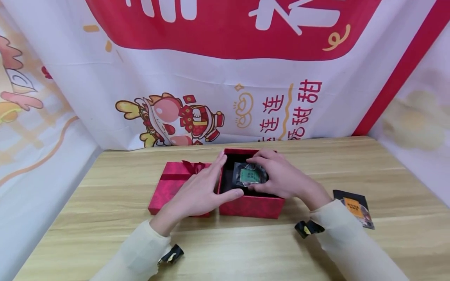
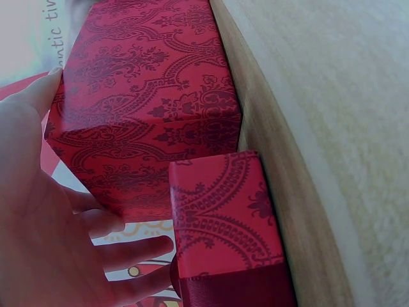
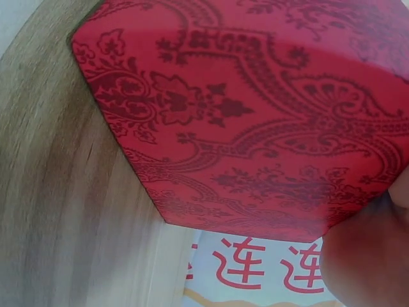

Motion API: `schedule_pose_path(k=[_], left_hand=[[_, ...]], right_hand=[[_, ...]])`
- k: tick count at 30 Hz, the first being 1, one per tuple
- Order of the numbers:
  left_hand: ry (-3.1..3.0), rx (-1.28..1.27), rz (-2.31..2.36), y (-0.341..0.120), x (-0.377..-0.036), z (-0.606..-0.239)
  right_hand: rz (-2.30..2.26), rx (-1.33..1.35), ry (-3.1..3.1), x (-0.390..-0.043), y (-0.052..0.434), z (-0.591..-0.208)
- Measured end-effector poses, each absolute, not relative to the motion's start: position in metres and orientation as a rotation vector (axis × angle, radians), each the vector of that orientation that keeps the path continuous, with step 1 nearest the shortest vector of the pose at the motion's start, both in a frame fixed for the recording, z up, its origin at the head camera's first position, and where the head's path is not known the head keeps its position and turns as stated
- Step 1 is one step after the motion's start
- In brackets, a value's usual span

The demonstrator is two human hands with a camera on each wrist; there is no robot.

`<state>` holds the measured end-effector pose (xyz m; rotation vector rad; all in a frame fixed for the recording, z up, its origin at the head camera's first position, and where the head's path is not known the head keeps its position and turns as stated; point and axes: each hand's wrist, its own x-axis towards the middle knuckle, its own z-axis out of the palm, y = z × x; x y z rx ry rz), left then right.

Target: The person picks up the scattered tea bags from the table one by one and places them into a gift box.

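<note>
A red patterned gift box (image 1: pixel 251 205) stands open in the middle of the wooden table (image 1: pixel 105 234). Its lid (image 1: pixel 168 183), tied with a dark red bow, lies just left of it. My left hand (image 1: pixel 211 183) rests against the box's left wall with straight fingers, the thumb lying along the front rim. My right hand (image 1: pixel 277 175) reaches into the box and pinches a small dark packet with a green label (image 1: pixel 250 175). The left wrist view shows my left hand (image 2: pixel 45 224) spread beside the box (image 2: pixel 147 102) and lid (image 2: pixel 223 217). The right wrist view is filled by the box wall (image 3: pixel 255 115).
A second flat packet, black with an orange label (image 1: pixel 355 207), lies on the table right of my right forearm. A white and red printed banner (image 1: pixel 225 78) hangs behind and at both sides of the table.
</note>
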<state>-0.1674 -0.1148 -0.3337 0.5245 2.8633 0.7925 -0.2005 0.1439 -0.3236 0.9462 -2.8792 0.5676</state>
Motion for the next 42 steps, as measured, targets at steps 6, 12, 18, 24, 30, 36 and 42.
schedule_pose_path(k=[6,12,18,24,30,36,42], left_hand=[[2.864,0.522,0.799,-0.115,-0.168,-0.334],[2.87,0.549,0.786,-0.116,-0.168,-0.334],[2.872,0.571,0.778,-0.117,-0.167,-0.334],[2.863,0.565,0.785,-0.116,-0.167,-0.334],[2.866,0.562,0.779,-0.115,-0.168,-0.332],[2.862,0.551,0.783,-0.114,-0.168,-0.332],[2.864,0.54,0.783,-0.115,-0.168,-0.334]], right_hand=[[0.517,0.972,-2.879,-0.202,0.141,-0.323],[0.447,0.984,-2.882,-0.202,0.141,-0.324],[0.449,0.984,-2.885,-0.202,0.141,-0.326],[0.61,0.951,-2.867,-0.201,0.145,-0.327],[0.881,0.866,-2.822,-0.197,0.158,-0.322],[0.966,0.753,-2.778,-0.185,0.19,-0.314],[0.884,0.674,-2.8,-0.168,0.235,-0.318]])
